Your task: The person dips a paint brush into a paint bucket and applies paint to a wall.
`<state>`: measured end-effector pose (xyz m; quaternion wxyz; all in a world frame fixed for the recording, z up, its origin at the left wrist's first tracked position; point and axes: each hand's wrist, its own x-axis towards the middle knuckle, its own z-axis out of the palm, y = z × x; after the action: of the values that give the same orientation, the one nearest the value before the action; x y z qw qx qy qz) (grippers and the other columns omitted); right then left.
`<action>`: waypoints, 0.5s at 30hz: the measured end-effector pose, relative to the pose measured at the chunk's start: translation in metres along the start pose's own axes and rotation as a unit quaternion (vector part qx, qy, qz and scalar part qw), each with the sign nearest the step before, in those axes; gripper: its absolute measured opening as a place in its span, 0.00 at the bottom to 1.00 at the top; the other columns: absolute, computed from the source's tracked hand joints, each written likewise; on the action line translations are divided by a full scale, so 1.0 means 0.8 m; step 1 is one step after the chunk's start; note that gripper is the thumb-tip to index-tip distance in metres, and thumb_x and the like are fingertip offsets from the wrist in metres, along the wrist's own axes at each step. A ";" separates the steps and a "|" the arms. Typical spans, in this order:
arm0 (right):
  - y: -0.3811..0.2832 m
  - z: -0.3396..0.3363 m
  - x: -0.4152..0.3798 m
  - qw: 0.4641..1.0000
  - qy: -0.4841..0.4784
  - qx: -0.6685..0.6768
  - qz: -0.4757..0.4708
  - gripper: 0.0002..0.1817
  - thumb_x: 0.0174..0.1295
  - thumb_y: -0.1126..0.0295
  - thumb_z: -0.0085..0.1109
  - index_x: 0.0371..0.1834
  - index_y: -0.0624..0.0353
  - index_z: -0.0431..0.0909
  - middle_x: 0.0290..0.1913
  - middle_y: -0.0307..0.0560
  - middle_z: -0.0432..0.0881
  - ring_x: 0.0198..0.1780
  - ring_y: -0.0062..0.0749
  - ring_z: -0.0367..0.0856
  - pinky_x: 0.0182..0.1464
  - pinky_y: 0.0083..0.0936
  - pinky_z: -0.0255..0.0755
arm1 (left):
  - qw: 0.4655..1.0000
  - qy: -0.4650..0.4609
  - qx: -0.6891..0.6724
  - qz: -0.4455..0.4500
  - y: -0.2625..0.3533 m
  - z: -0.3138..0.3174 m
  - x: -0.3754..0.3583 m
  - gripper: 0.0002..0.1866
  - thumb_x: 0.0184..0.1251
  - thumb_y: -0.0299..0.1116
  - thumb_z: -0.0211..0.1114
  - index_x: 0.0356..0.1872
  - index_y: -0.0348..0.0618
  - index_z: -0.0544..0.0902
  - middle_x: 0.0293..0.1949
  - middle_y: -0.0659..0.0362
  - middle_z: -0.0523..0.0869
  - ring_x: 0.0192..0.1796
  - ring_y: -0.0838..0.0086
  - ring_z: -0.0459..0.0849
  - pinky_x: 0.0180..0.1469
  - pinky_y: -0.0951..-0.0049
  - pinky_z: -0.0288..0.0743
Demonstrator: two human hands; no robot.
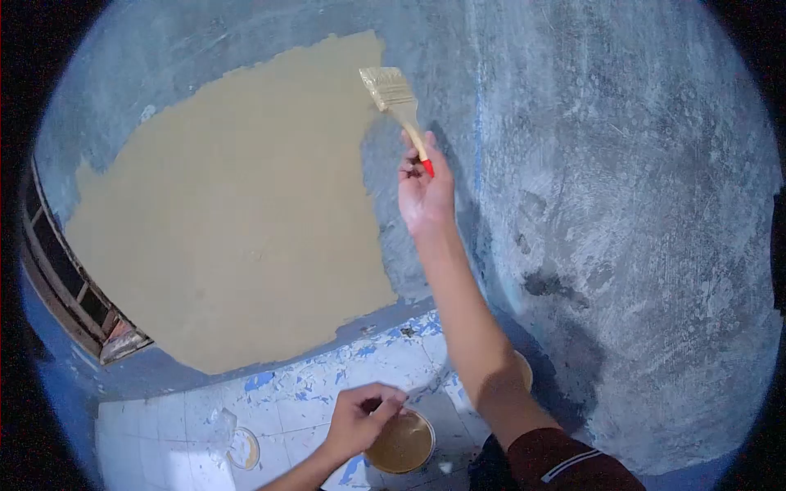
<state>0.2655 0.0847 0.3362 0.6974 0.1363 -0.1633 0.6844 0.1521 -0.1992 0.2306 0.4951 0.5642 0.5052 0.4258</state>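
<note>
A paintbrush (396, 94) with a pale handle and a red tip is in my right hand (427, 184), its bristles up against the wall at the right edge of a beige painted patch (237, 204). The bristles carry beige paint. Lower down, my left hand (364, 417) is closed at the rim of a round tub (401, 446) of tan paint; whether the fingers pinch the rim or something small is hidden.
Bare blue-grey wall (614, 204) surrounds the patch and meets a corner at the right. A barred window (70, 278) is at the left. On the tiled floor (164, 425), with paint flakes, lies a small round lid (244, 448). Another round rim (524, 372) shows behind my right forearm.
</note>
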 end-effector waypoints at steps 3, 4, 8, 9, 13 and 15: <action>-0.005 -0.008 -0.002 0.999 0.033 0.010 -0.022 0.23 0.62 0.76 0.58 0.60 0.65 0.65 0.51 0.60 0.76 0.43 0.28 0.77 0.41 0.19 0.74 | 0.997 0.039 -0.031 -0.061 -0.031 0.006 -0.014 0.07 0.67 0.26 0.63 0.35 0.32 0.85 0.31 0.59 0.87 0.35 0.80 0.82 0.43 0.78 0.76; -0.004 -0.014 -0.006 0.997 0.064 0.016 -0.031 0.24 0.62 0.77 0.58 0.60 0.66 0.65 0.51 0.61 0.76 0.43 0.28 0.77 0.43 0.18 0.76 | 0.997 0.033 -0.029 -0.056 -0.034 0.008 -0.020 0.07 0.67 0.26 0.63 0.35 0.32 0.85 0.30 0.59 0.87 0.34 0.80 0.82 0.42 0.79 0.76; -0.010 -0.024 0.002 0.980 0.158 0.106 -0.063 0.19 0.62 0.79 0.54 0.57 0.69 0.68 0.53 0.65 0.74 0.44 0.31 0.78 0.48 0.19 0.79 | 0.998 0.020 -0.033 -0.050 -0.034 0.003 -0.025 0.07 0.67 0.27 0.64 0.35 0.32 0.85 0.30 0.58 0.86 0.32 0.81 0.81 0.37 0.80 0.75; -0.015 -0.026 0.002 0.979 0.158 0.107 -0.066 0.19 0.62 0.79 0.54 0.57 0.69 0.68 0.53 0.65 0.74 0.44 0.31 0.78 0.48 0.19 0.79 | 0.998 0.019 -0.034 -0.043 -0.031 0.001 -0.024 0.07 0.67 0.27 0.64 0.35 0.32 0.85 0.29 0.58 0.86 0.31 0.81 0.81 0.37 0.80 0.75; -0.026 -0.029 0.005 0.991 0.074 0.097 -0.063 0.19 0.66 0.76 0.50 0.59 0.66 0.67 0.54 0.58 0.75 0.44 0.29 0.77 0.45 0.19 0.75 | 0.996 0.042 -0.045 -0.070 -0.041 0.000 -0.021 0.08 0.68 0.28 0.63 0.36 0.32 0.85 0.29 0.59 0.86 0.32 0.81 0.81 0.37 0.80 0.75; -0.024 -0.036 0.008 0.994 0.025 0.094 -0.057 0.14 0.66 0.77 0.49 0.54 0.67 0.70 0.56 0.61 0.74 0.40 0.29 0.77 0.44 0.20 0.76 | 0.998 0.012 -0.021 -0.054 -0.040 0.007 -0.018 0.08 0.68 0.29 0.63 0.36 0.32 0.85 0.28 0.59 0.86 0.31 0.81 0.81 0.37 0.80 0.75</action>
<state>0.2858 0.1019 0.3135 0.7233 0.1931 -0.0723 0.6590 0.1508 -0.2142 0.1984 0.5232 0.5204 0.5314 0.4160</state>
